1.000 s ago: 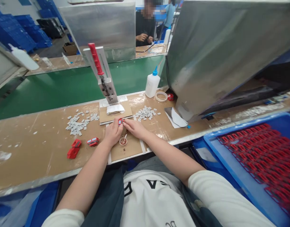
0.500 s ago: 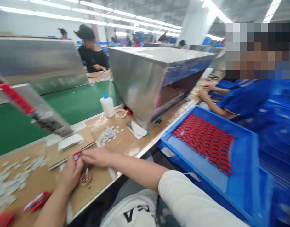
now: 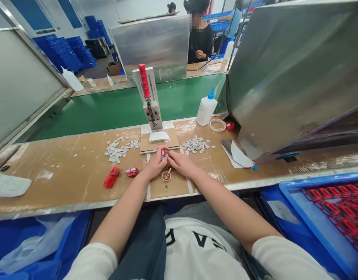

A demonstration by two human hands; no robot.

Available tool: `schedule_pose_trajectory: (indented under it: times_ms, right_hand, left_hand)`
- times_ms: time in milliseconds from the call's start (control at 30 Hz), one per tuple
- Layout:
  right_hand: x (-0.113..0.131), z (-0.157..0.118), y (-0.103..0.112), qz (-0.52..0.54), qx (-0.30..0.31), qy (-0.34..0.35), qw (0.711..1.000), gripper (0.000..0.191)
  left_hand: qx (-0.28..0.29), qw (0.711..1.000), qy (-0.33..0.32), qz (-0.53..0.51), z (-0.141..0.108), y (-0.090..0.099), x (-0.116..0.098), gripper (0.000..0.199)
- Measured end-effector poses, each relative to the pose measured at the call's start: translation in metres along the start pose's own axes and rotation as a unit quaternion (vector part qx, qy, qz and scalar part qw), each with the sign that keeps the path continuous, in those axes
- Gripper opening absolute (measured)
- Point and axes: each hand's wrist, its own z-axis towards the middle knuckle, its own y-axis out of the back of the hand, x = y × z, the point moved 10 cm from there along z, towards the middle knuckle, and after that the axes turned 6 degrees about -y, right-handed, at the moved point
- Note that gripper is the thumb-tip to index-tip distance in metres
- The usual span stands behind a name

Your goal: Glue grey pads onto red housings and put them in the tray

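Between my left hand (image 3: 156, 165) and my right hand (image 3: 180, 162) is a small red toy car (image 3: 164, 153) with light blue windows. The fingers of both hands are closed around it, in front of the toggle clamp's base. Just below them stands a small round cup (image 3: 166, 176) with a thin stick in it, and a tiny brass-coloured piece (image 3: 166, 186) lies nearer me. To the left rest another red toy car (image 3: 131, 172) and a red piece of similar shape (image 3: 111, 177). Grey flat pieces are heaped on the left (image 3: 116, 149) and right (image 3: 195, 144).
A toggle clamp with a red handle (image 3: 144, 81) stands upright ahead. Right of it are a white squeeze bottle (image 3: 206, 111), a tape roll (image 3: 217, 125) and a large metal hood (image 3: 283, 77). A blue tray (image 3: 301, 210) of red parts sits at lower right. Another person (image 3: 199, 42) sits across the green belt (image 3: 109, 112).
My view has swung left, from the blue tray and the co-worker on the right to straight over the bench. Both hands stay together at the red toy car.
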Motion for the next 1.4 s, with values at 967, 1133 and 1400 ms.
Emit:
schedule_pose_trajectory:
  times_ms: [967, 1133, 1400]
  right_hand:
    - [0.025, -0.032, 0.005, 0.091, 0.081, 0.038, 0.992, 0.045]
    - [0.027, -0.036, 0.01, 0.044, 0.074, 0.024, 0.996, 0.051]
    - [0.052, -0.038, 0.026, -0.165, 0.038, 0.12, 0.978, 0.034]
  left_hand:
    - [-0.136, 0.944, 0.058, -0.296, -0.054, 0.025, 0.014, 0.062]
    - [-0.146, 0.948, 0.053, -0.276, -0.05, 0.029, 0.011, 0.058]
    - [-0.215, 0.945, 0.092, -0.23, -0.042, 0.045, 0.029, 0.061]
